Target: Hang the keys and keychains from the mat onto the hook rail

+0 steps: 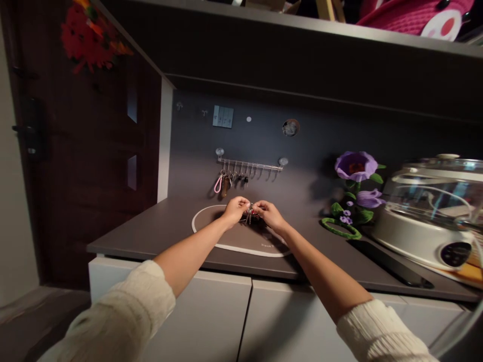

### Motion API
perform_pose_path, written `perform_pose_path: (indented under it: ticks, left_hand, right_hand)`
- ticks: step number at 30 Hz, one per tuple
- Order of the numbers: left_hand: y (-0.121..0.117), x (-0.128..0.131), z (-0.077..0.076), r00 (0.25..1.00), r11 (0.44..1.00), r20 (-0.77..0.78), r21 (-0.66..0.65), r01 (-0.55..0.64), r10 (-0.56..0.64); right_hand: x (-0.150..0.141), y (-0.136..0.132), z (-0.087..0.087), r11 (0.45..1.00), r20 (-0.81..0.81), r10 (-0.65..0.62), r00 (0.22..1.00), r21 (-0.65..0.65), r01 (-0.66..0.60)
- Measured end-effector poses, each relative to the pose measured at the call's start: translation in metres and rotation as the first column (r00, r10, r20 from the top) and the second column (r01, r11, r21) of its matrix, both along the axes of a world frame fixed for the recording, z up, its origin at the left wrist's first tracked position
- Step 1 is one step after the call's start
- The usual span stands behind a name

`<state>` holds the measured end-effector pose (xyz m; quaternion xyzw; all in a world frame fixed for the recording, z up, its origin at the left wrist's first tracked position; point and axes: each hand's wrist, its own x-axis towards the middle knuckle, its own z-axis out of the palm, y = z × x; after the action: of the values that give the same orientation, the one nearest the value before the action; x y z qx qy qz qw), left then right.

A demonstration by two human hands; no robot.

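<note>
My left hand (236,209) and my right hand (269,214) meet above a brown oval mat (234,241) with a white rim. Both are closed, fingertips pinched on a small bunch of keys (249,217) between them. A bit of red shows beside the keys, by my right fingers; what it is I cannot make out. Part of the bunch is hidden by the fingers and in shadow. On the wall just behind, a rail of hooks (251,164) carries several hanging keys (232,179) and a pink loop (218,184) on its left half.
On the right of the counter (151,229) stand purple knitted flowers (355,166), a dark flat slab (388,262) and a white appliance with a clear lid (411,226). A shelf (302,55) overhangs the counter. At left is a dark door (90,166).
</note>
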<state>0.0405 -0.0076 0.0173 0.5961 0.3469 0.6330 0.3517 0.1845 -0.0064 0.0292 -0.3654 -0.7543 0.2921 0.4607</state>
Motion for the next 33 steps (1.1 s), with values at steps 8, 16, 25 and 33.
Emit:
perform_pose_path:
  ticks: [8, 16, 25, 33]
  left_hand:
    - [0.023, -0.001, 0.005, 0.987, 0.986, -0.007, 0.020, -0.163, 0.163]
    - [0.026, -0.005, -0.016, 0.912, 0.967, -0.328, 0.149, -0.209, 0.248]
    - [0.023, -0.008, -0.015, 0.880, 0.953, -0.369, 0.159, -0.258, 0.300]
    - [0.024, -0.007, -0.017, 0.882, 0.954, -0.368, 0.168, -0.250, 0.296]
  right_hand:
    - [-0.010, 0.032, 0.034, 0.998, -0.283, 0.013, 0.959, -0.054, -0.030]
    - [-0.025, 0.067, 0.063, 0.986, -0.420, -0.108, 0.901, -0.158, 0.045]
    - [-0.048, 0.091, 0.074, 0.962, -0.498, -0.257, 0.828, -0.216, 0.169]
    - [-0.057, 0.115, 0.069, 0.942, -0.554, -0.333, 0.763, -0.233, 0.242]
